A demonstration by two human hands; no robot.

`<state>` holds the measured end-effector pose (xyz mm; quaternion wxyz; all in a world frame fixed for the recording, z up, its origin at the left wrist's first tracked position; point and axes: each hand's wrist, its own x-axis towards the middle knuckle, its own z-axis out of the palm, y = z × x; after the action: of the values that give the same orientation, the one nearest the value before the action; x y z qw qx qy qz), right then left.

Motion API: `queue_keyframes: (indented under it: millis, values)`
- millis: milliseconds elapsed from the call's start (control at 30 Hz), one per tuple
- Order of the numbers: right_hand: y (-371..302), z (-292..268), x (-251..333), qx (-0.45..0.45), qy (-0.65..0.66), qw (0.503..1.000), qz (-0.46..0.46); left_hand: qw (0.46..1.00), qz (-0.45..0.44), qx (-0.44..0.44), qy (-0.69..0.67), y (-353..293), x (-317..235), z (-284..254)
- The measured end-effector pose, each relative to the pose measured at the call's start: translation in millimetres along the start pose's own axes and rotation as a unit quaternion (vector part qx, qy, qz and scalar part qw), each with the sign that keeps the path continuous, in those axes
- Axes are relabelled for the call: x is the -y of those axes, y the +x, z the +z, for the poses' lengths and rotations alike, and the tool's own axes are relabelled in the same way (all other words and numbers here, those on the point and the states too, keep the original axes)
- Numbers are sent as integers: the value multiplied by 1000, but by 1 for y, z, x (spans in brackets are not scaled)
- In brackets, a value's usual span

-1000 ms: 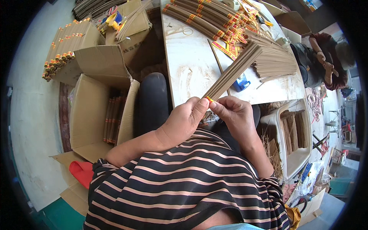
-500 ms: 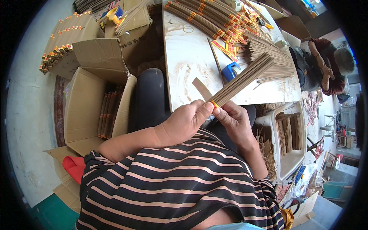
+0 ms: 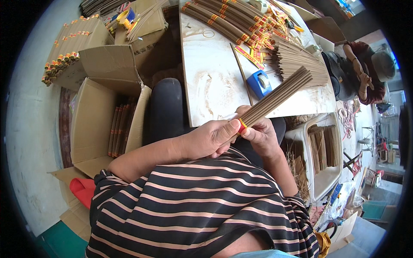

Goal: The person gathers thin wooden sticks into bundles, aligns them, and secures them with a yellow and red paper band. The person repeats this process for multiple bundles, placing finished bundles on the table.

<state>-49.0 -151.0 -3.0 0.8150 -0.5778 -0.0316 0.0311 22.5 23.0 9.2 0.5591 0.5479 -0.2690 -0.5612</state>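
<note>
Both my hands hold one bundle of brown incense sticks (image 3: 279,94) over my lap, close to the table's front edge. The bundle slants up to the right, its far end above the table. A narrow red and yellow paper band (image 3: 241,125) goes round its lower end. My left hand (image 3: 217,135) is closed there, thumb pressed by the band. My right hand (image 3: 263,136) grips the same end from the right, thumb on the band. The fingers beneath the bundle are partly hidden. Just beyond the hands, a blue tape dispenser (image 3: 259,84) stands on the white table (image 3: 211,96).
Banded incense bundles (image 3: 228,19) and a fan of loose sticks (image 3: 301,62) lie on the table. An open cardboard box (image 3: 97,116) with bundles stands at left, a white tub (image 3: 320,189) with sticks at right. Another person's hands (image 3: 365,79) show at far right.
The thumbs and fingers have shifted round the banded end, and the bundle has swung slightly. A brown strip that stuck out beside the bundle over the table no longer shows.
</note>
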Motion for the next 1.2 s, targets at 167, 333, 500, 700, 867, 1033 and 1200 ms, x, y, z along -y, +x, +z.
queue_keyframes:
  millis: [167,333,500,700,867,1033,1200]
  values:
    - [6,-7,-1,-10,27,998,54,998,5,22,-56,2,-7,0]
    - [4,-5,-8,-21,125,989,70,991,-18,49,-125,10,4,-6]
    - [5,-3,-10,-54,163,980,101,987,-28,26,-156,12,0,-4]
    - [6,-4,-11,-101,109,986,77,990,-44,-41,-127,13,-2,-5]
    - [13,6,15,-159,-2,978,132,992,-38,-73,-91,13,2,-6]
    - [17,9,24,-182,-44,968,164,995,-40,-88,-36,11,-3,-6]
    - [16,10,23,-195,-38,963,183,993,-22,-116,21,10,-5,-2]
